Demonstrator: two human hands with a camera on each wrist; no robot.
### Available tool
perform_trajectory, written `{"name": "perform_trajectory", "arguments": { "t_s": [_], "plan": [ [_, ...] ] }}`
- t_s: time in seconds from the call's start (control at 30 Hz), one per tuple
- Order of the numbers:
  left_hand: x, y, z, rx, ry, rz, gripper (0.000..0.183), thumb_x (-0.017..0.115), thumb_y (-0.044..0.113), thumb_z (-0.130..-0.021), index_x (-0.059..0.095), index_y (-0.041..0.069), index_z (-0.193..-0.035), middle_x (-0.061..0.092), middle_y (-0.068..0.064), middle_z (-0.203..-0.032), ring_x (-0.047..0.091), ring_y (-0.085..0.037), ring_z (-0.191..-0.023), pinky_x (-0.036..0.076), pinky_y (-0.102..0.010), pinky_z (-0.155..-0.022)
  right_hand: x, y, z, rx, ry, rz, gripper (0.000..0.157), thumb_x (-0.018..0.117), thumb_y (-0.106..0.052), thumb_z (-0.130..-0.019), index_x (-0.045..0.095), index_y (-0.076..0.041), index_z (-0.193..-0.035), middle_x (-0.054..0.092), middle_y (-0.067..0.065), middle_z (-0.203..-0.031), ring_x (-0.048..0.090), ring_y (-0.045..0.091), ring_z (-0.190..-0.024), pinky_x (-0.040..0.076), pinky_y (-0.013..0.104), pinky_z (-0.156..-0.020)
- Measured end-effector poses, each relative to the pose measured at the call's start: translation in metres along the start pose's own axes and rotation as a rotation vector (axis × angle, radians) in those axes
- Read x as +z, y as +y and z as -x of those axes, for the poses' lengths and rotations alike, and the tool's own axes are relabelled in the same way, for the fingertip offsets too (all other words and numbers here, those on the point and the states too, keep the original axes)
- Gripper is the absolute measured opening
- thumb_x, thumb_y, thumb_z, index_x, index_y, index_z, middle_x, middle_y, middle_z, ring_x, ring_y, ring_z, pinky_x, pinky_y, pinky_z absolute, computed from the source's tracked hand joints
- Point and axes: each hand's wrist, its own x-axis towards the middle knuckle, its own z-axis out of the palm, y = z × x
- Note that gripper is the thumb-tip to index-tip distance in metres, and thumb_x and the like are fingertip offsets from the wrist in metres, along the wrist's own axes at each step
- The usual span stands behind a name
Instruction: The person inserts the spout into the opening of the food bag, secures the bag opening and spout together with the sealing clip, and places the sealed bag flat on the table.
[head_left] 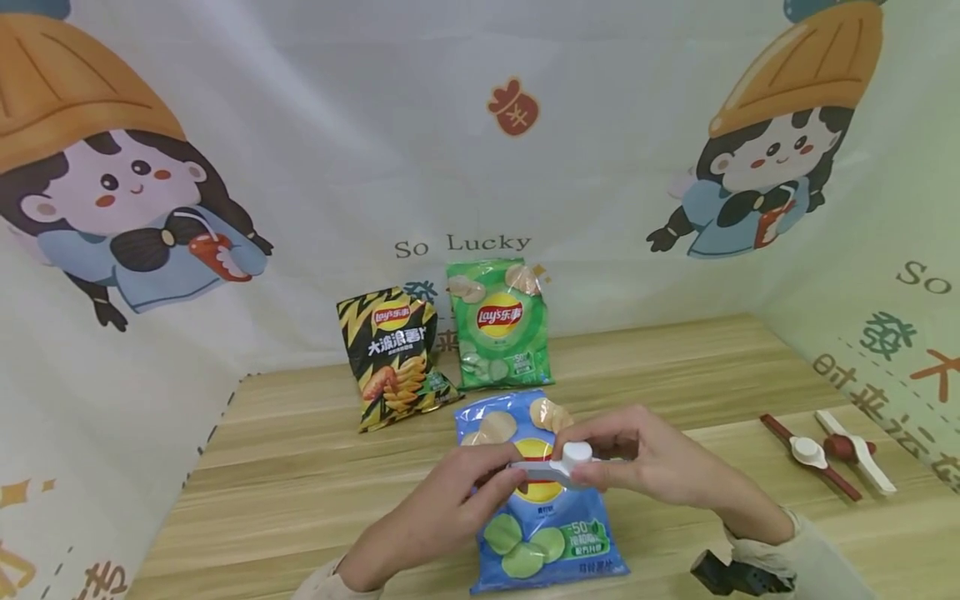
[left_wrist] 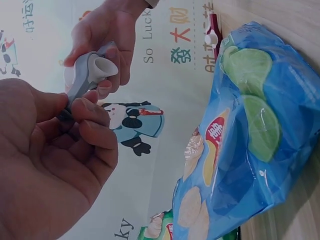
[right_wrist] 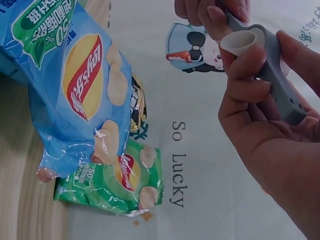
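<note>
Both hands hold a grey bag clip with a white pour spout (head_left: 576, 455) above a blue Lay's chip bag (head_left: 540, 533). My left hand (head_left: 461, 493) pinches one end of the grey bar between thumb and fingers. On the other side, my right hand (head_left: 660, 458) grips the clip at the spout, its fingers around the white part. The right wrist view shows the grey bar (right_wrist: 280, 75) running through the right hand, with the flared spout opening (right_wrist: 238, 43) facing out. The blue bag lies on the table beneath the hands, and neither hand touches it.
A black Lay's bag (head_left: 393, 358) and a green Lay's bag (head_left: 501, 325) lean at the back of the wooden table (head_left: 285, 467). Two more spout clips in dark red and white, one (head_left: 810, 454) beside another (head_left: 855, 450), lie at the right. A printed cloth (head_left: 337, 125) hangs behind.
</note>
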Motion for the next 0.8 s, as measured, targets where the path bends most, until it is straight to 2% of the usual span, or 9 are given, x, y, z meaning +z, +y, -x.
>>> {"name": "perform_trajectory", "arguments": {
  "t_s": [0.17,0.27,0.33,0.43,0.53,0.67,0.8],
  "plan": [
    [-0.001,0.005,0.001,-0.026,-0.009,-0.001,0.028,0.047,0.034,-0.106,0.066,0.017,-0.095,0.053,0.01,-0.069,0.047,-0.002,-0.062,0.043,-0.019,-0.056,-0.002,-0.003,0.003,0.012,-0.029,0.017,0.022,0.061,-0.004,-0.098,0.069,-0.011,-0.117,0.068,0.003,-0.089,0.063,0.016,-0.066,0.053,0.03,-0.055],
    [-0.001,0.006,0.001,-0.034,0.019,-0.034,0.029,0.048,0.037,-0.105,0.067,0.018,-0.095,0.053,0.01,-0.069,0.047,-0.003,-0.061,0.042,-0.02,-0.055,-0.001,-0.006,0.003,0.053,-0.008,0.099,0.018,0.062,-0.012,-0.099,0.069,-0.016,-0.115,0.07,-0.001,-0.09,0.065,0.015,-0.072,0.054,0.03,-0.061],
    [0.001,0.006,0.001,-0.008,0.06,-0.093,0.029,0.049,0.037,-0.105,0.065,0.018,-0.091,0.05,0.01,-0.067,0.045,-0.002,-0.059,0.041,-0.019,-0.054,0.002,-0.008,0.002,0.092,0.047,0.194,0.013,0.065,-0.021,-0.098,0.071,-0.02,-0.11,0.07,-0.006,-0.088,0.065,0.013,-0.075,0.054,0.03,-0.066],
    [0.005,0.005,0.001,0.03,0.146,-0.189,0.027,0.05,0.033,-0.105,0.061,0.019,-0.085,0.047,0.012,-0.065,0.043,-0.001,-0.058,0.04,-0.019,-0.052,0.01,-0.011,0.0,0.148,0.172,0.31,0.017,0.071,-0.033,-0.093,0.074,-0.021,-0.105,0.071,-0.012,-0.087,0.065,0.011,-0.08,0.054,0.029,-0.074],
    [0.007,0.004,0.001,0.045,0.23,-0.259,0.024,0.054,0.03,-0.104,0.06,0.02,-0.084,0.049,0.013,-0.068,0.045,-0.001,-0.059,0.042,-0.019,-0.052,0.018,-0.014,-0.001,0.176,0.286,0.332,0.027,0.074,-0.037,-0.09,0.077,-0.016,-0.106,0.072,-0.011,-0.09,0.065,0.01,-0.082,0.056,0.027,-0.075],
    [0.009,0.006,0.001,0.052,0.295,-0.303,0.019,0.057,0.027,-0.102,0.063,0.019,-0.086,0.051,0.013,-0.07,0.047,-0.001,-0.06,0.043,-0.019,-0.052,0.026,-0.014,-0.002,0.098,0.333,0.402,0.029,0.076,-0.033,-0.089,0.074,-0.011,-0.108,0.073,-0.006,-0.097,0.066,0.01,-0.084,0.057,0.025,-0.072],
    [0.011,0.011,0.002,0.052,0.278,-0.294,0.024,0.055,0.03,-0.103,0.063,0.015,-0.087,0.05,0.012,-0.069,0.045,-0.001,-0.059,0.043,-0.018,-0.052,0.029,-0.009,-0.002,-0.017,0.26,0.532,0.031,0.072,-0.03,-0.092,0.067,-0.013,-0.117,0.07,-0.004,-0.108,0.065,0.006,-0.088,0.056,0.023,-0.072]
  ]
}}
